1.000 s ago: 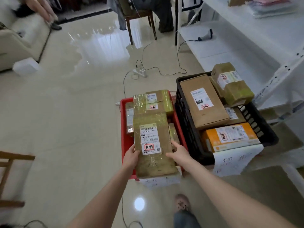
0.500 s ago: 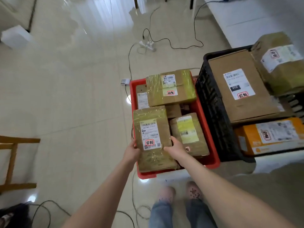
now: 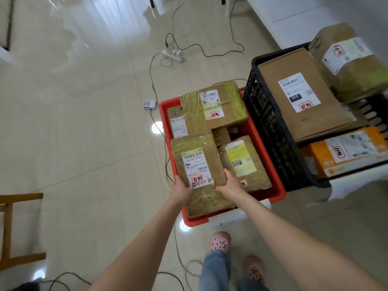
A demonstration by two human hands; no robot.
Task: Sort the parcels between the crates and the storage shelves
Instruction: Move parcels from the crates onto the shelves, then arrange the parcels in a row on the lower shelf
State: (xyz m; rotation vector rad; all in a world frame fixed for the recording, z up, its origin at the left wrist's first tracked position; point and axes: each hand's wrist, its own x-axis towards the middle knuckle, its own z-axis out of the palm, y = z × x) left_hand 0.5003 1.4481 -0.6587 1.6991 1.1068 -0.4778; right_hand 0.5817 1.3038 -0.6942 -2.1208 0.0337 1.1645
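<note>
Two hands grip one taped parcel over the red crate

Left hand (image 3: 182, 191) and right hand (image 3: 229, 183) clamp the taped parcel (image 3: 198, 164) by its near edges, centre frame, above the red crate (image 3: 275, 191); black crate (image 3: 270, 131) at right holds more boxes.

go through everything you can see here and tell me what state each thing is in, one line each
Held parcel: taped shut, label up, gripped over the red crate.
Left hand: closed on its left edge.
Right hand: closed on its right edge.
Red crate: open-topped, several parcels inside.
Black crate: piled above its rim.
Power strip: cables plugged in.
</note>
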